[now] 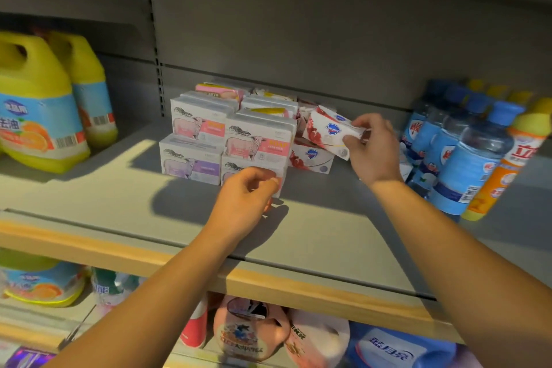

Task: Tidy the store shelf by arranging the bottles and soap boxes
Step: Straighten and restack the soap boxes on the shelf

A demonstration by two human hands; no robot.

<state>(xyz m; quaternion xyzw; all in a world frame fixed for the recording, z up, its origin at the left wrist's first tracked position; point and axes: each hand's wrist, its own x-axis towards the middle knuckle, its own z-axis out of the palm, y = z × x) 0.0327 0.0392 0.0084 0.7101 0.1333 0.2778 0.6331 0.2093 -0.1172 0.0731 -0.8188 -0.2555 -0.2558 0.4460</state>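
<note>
My right hand point(370, 149) pinches a red soap box point(327, 130) tilted above its stack; left hand point(245, 197), loosely curled, steadies the sheep boxes point(257, 140).

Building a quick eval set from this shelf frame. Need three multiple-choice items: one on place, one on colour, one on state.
1. Where do the yellow jugs stand?
A. shelf's left end
B. shelf's right end
C. behind the soap boxes

2. What colour are the caps on the clear bottles?
A. red
B. blue
C. green

3. What is the right hand doing?
A. resting flat on the shelf
B. gripping a bottle
C. holding a red-and-white soap box, tilted

Answers: 1 A, they sit far left of the soap boxes. 2 B, the caps are blue. 3 C, its fingers pinch the box's end above the stack.
</note>
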